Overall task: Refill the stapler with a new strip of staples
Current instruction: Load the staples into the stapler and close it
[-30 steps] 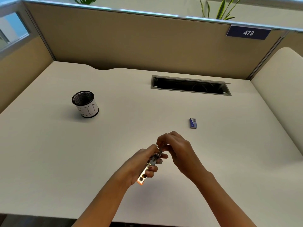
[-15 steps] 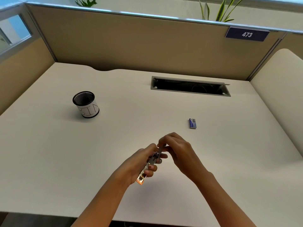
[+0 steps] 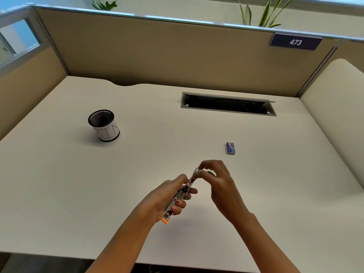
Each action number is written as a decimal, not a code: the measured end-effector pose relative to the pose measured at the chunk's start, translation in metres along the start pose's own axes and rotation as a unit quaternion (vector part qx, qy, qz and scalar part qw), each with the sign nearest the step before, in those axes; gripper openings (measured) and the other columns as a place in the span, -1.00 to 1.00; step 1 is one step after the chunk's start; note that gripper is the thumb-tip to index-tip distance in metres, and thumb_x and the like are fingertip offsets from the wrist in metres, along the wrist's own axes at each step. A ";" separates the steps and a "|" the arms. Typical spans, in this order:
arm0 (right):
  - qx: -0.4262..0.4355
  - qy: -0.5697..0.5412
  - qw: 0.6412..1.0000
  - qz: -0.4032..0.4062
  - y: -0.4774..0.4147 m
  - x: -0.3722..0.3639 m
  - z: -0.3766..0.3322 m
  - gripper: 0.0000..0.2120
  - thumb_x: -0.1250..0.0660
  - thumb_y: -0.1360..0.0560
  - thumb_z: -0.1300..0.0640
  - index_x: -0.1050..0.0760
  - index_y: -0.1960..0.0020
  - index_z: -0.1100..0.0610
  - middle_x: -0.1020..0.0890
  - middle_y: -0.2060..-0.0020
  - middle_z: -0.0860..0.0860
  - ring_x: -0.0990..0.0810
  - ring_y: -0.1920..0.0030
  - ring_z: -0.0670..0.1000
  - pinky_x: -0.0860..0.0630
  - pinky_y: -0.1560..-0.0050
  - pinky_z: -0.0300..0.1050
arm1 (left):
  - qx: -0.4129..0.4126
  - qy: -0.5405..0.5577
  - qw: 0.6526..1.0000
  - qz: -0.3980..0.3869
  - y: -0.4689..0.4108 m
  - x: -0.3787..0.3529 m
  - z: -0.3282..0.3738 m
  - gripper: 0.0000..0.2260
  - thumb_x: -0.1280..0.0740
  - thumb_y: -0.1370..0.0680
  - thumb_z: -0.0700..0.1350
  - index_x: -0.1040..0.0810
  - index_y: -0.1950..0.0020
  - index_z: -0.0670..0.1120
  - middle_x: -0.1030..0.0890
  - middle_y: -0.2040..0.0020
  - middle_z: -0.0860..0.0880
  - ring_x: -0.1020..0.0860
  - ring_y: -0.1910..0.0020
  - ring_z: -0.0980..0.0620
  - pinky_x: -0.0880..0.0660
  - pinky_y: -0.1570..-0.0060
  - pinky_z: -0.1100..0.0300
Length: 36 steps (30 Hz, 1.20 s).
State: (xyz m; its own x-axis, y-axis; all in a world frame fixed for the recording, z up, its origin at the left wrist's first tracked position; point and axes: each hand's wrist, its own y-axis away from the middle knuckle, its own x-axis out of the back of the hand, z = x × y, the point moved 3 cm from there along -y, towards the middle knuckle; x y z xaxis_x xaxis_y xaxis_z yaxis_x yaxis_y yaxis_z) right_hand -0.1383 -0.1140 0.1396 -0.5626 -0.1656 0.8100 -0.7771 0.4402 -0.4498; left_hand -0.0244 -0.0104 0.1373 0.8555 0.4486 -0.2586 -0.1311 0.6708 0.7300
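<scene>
Head view. Left hand is wrapped around the stapler, gripping it above the near middle of the tabletop. The stapler is slim and metallic with an orange near end, and it angles up and away toward the right. Right hand is closed in a pinch at the stapler's far, upper end; the fingertips touch the metal there. Whether a staple strip sits between those fingertips cannot be told, as the part is too small and partly hidden by the fingers.

Surroundings: a small blue staple box lies flat on the tabletop, beyond the right hand and apart from it. A black mesh cup with a white paper label stands upright at the left, well apart from both hands. A rectangular cable slot is cut into the far side of the tabletop. Beige partition panels close off the back and sides; a dark plate reading 473 is fixed at upper right. Plant leaves show over the partition. Nothing lies between the hands and the staple box.
</scene>
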 end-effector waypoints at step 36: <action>-0.283 -0.251 0.918 0.122 0.031 -0.008 0.003 -0.69 -0.29 -0.47 0.44 -0.57 -0.03 0.07 -0.65 0.02 -0.09 -0.61 0.01 -0.12 -0.55 -0.03 -0.25 | -0.089 -0.062 0.992 0.069 0.010 -0.007 -0.002 -0.67 -0.25 -0.56 0.09 -0.64 0.15 -0.12 -0.33 0.43 0.06 -0.16 0.56 0.13 -0.08 0.59 0.34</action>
State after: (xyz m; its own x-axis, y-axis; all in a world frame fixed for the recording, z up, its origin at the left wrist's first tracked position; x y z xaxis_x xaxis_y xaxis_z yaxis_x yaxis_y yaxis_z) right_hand -0.1593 -0.1012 0.1184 -0.8694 -0.3243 0.3728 -0.4203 0.8821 -0.2129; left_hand -0.0326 -0.0057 0.1456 0.8770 0.4744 -0.0766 -0.3275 0.7067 0.6272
